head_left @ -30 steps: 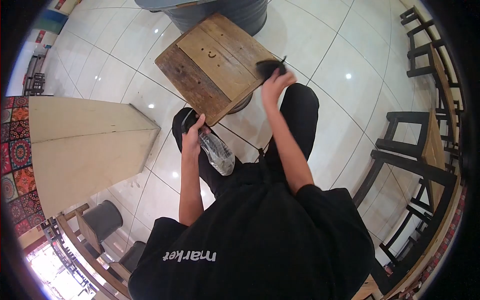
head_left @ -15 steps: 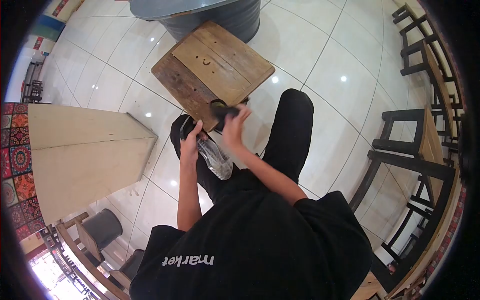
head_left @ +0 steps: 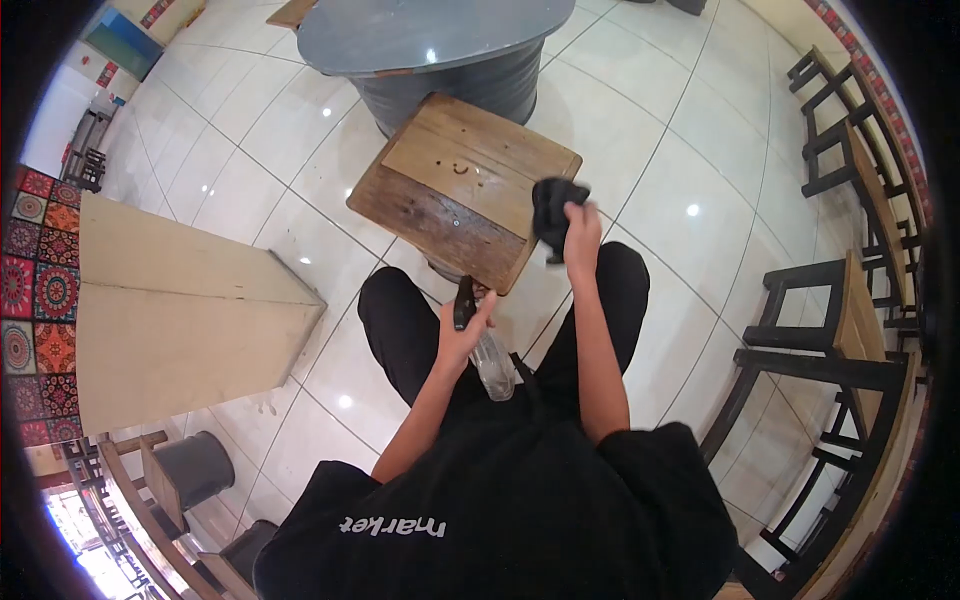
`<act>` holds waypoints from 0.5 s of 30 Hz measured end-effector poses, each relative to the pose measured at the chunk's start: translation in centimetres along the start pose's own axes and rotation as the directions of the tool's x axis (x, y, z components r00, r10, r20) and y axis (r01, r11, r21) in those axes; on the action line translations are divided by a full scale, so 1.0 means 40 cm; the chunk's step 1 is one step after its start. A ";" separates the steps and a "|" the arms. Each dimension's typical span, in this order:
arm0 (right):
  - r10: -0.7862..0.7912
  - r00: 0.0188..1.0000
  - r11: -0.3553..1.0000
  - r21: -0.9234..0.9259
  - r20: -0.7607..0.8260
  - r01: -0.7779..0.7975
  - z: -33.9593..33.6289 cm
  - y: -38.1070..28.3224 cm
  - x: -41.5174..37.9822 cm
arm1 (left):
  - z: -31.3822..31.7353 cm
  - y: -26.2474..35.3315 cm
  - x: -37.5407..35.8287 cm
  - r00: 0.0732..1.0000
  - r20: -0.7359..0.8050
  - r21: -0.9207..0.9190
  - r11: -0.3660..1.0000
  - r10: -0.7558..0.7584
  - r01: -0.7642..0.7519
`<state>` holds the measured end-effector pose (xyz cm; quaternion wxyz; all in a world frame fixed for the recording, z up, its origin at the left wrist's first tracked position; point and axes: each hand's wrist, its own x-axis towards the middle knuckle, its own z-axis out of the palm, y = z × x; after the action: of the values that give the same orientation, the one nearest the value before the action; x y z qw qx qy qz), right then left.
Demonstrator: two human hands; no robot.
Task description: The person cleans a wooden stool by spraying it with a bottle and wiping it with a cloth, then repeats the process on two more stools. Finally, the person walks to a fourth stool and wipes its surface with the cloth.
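My left hand [head_left: 460, 335] is wrapped around the black neck of a clear spray bottle [head_left: 492, 365], which hangs down toward my lap near the close corner of a wooden stool [head_left: 440, 215]. A bunched black cloth [head_left: 553, 215] is in my right hand [head_left: 582, 240], raised by the stool's right edge and overlapping it in this view. The square stool top is made of lighter and darker planks, with a small curved dark mark and several dark spots on it. It sits in front of my spread knees.
Beyond the stool stands a round grey drum-like table [head_left: 440, 60]. To my left is a cream-coloured block [head_left: 190, 290] with a patterned tile edge. Dark-framed wooden stools and a bench [head_left: 820, 370] line the right side. White tiles cover the floor.
My right hand has moved the cloth from the stool's near corner to its right edge. My left hand has shifted right with the spray bottle, and the view has tilted.
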<state>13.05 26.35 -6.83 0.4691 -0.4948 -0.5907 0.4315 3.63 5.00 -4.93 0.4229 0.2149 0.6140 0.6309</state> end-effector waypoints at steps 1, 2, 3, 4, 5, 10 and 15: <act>0.041 0.993 0.980 -0.197 0.108 -0.019 -0.020 -0.010 -0.027 | -0.004 -0.001 0.003 1.000 0.000 -0.005 1.000 0.010 -0.010; 0.074 0.988 0.954 -0.298 0.136 -0.031 -0.032 -0.049 -0.059 | -0.021 -0.001 0.011 0.995 0.091 -0.001 0.999 -0.036 0.037; 0.103 0.988 0.895 -0.445 0.114 -0.042 -0.040 -0.082 -0.083 | -0.039 0.007 0.024 0.981 0.180 0.008 0.997 -0.075 0.075; 0.187 0.959 0.872 -0.486 0.215 -0.061 -0.048 -0.113 -0.094 | -0.057 0.045 0.030 0.983 0.177 0.004 0.999 -0.049 0.049; 0.156 0.963 0.835 -0.551 0.218 -0.011 -0.043 -0.113 -0.112 | -0.080 0.103 0.024 0.977 0.203 -0.013 0.998 -0.061 0.065; 0.270 0.896 0.937 -0.311 0.352 -0.160 -0.013 0.002 -0.123 | -0.264 0.231 0.096 0.975 -0.106 0.125 0.975 0.196 -0.183; 0.334 0.863 0.939 -0.049 0.378 -0.341 -0.047 -0.004 -0.067 | -0.403 0.277 0.287 0.841 -0.383 0.345 0.904 0.382 -0.253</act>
<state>15.05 23.78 -6.66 0.2674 -0.4926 -0.5705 0.6003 -18.40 5.82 0.33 0.1259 0.2236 0.7321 0.6310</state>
